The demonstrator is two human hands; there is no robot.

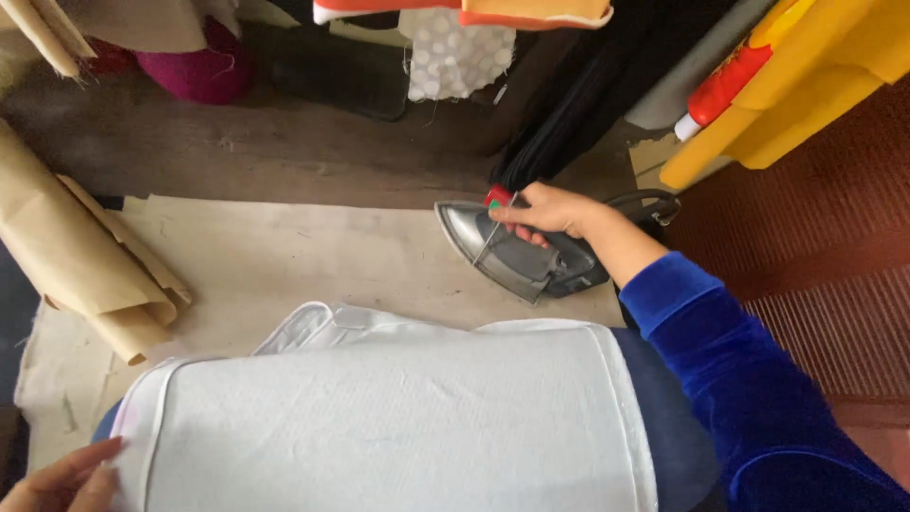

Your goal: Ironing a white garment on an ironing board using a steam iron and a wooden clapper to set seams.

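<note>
White cloth [398, 427], a textured piece with stitched bands along its edges, lies spread over the near edge of the worktop [284, 256], which is covered with a pale, stained pad. The left hand [66, 479] rests at the near left corner, fingertips flat on the edge of the cloth; its grip is released, pressing rather than grasping. The right hand [545, 210], in a blue velvet sleeve [749, 379], is clenched around the handle of the iron [517, 251], which sits toward the far right edge of the worktop, its shiny soleplate tilted up and turned partly to the camera, clear of the cloth. Black fabric [578, 104] hangs down just behind the iron, and rolled brown paper [85, 256] lies along the left edge. The risks here seem to be heat and crowding: the hanging black fabric is near enough that a hot soleplate could brush and mark it, and the iron's cord [654, 201], looped by the wrist, could snag. If the left fingertips stay on the cloth's edge, they lie where an iron could pass.
</note>
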